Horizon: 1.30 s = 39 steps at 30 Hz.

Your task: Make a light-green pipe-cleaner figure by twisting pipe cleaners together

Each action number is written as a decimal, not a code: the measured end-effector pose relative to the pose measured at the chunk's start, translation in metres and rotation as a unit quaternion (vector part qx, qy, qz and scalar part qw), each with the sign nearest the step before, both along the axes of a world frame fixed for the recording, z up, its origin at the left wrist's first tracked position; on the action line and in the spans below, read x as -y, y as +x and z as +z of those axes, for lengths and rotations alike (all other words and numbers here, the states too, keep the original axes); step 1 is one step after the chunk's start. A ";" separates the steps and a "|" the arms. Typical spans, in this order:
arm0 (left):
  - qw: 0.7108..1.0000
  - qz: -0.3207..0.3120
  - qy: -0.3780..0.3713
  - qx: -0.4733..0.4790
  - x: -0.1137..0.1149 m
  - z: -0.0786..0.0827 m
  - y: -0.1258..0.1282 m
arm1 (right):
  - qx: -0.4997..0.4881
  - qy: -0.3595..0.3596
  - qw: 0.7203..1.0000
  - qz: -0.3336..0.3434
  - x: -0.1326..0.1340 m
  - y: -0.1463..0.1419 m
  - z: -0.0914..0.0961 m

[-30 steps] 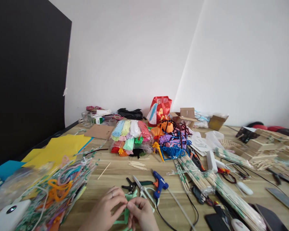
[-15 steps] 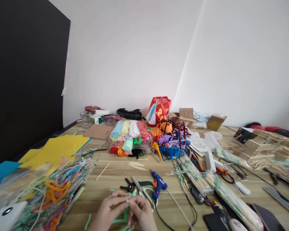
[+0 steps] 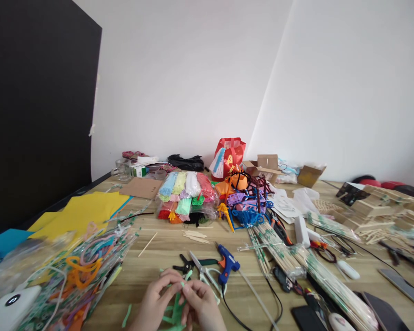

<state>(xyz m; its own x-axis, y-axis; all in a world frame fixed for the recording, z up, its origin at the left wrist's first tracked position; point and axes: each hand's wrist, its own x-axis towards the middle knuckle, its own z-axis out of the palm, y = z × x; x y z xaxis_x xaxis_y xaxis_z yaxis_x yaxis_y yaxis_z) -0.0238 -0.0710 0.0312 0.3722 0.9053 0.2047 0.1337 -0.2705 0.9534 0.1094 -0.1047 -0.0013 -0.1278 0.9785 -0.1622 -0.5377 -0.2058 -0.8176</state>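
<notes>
Light green fuzzy pipe cleaners (image 3: pixel 175 315), bent into a frame-like shape, are pinched between both hands at the bottom middle. My left hand (image 3: pixel 159 299) grips them from the left, thumb and forefinger closed. My right hand (image 3: pixel 202 301) pinches the same piece from the right, its fingertips meeting the left ones. Parts of the green shape are hidden behind the fingers. A loose green pipe cleaner piece (image 3: pixel 126 316) lies left of my left hand. Just beyond the hands are scissors (image 3: pixel 204 272), black-handled pliers (image 3: pixel 186 264) and a blue glue gun (image 3: pixel 228 264).
Bagged pipe cleaners (image 3: pixel 186 197) and a colourful heap (image 3: pixel 243 202) stand at the back. Wooden sticks in plastic (image 3: pixel 334 287) lie on the right. Tangled pipe cleaners (image 3: pixel 79 276), a white device (image 3: pixel 12 308) and yellow sheets (image 3: pixel 86 211) cover the left. The glue gun's cord (image 3: pixel 232 317) runs beside my right hand.
Both hands have shifted slightly, and the fingers have turned the green pipe cleaner shape, so more of it shows between and below them. The things on the table stay put.
</notes>
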 end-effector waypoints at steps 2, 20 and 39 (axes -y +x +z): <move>1.000 -0.002 0.012 -0.005 -0.001 0.001 0.000 | -0.006 -0.010 1.000 -0.008 0.001 -0.001 0.002; 0.999 -0.004 0.007 -0.048 -0.004 0.004 -0.002 | -0.031 -0.025 0.998 -0.041 0.003 0.000 0.006; 0.999 0.046 0.000 -0.002 0.010 0.001 0.010 | -0.011 -0.019 1.000 -0.020 0.004 0.000 0.008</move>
